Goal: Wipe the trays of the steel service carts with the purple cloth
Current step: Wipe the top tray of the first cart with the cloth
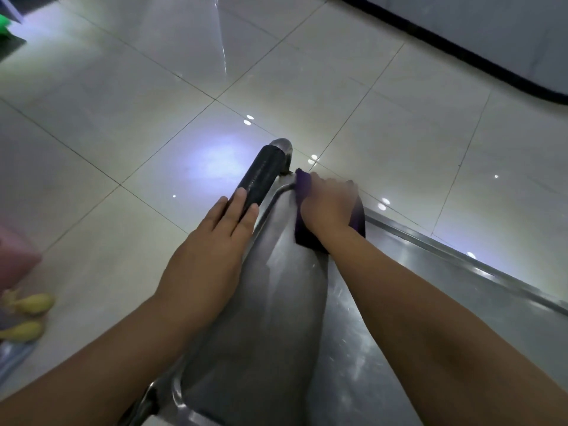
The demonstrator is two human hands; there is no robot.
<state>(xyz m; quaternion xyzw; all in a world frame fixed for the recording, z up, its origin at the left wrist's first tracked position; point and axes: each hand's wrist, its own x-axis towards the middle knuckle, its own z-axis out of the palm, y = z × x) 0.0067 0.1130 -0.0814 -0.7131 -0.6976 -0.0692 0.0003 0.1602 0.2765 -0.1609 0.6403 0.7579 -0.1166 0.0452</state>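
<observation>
Nearest to me, my two bare forearms reach forward over the steel cart tray [353,364]. The tray surface is dull grey with faint streaks and scuffs; its raised rim runs along the right side and curves round the far corner.

My left hand [212,241] lies flat and spread on the left end of the cart, palm down. Its fingers [238,207] extend onto the near end of the black handle grip [261,176]; they rest on top of it and are not curled around it. This hand holds nothing.

My right hand [327,204] presses down on the purple cloth [302,192], fingers bent over it, at the far corner of the tray. The cloth is bunched under the palm, with edges showing at the far left of the hand, beneath the wrist, and at the right side. It sits against the tray's corner rim, just beside the handle. The hand is somewhat blurred.

The handle grip slants away from me and ends in a rounded steel cap [281,146].

To the left, at the edge of view, there are blurred pink and yellow shapes [27,315] low on the floor; I cannot tell what they are.

Beyond the cart lies the glossy pale tiled floor [153,103], with thin dark joints and small reflections of lights. A dark baseboard strip [461,53] crosses the upper right corner.
</observation>
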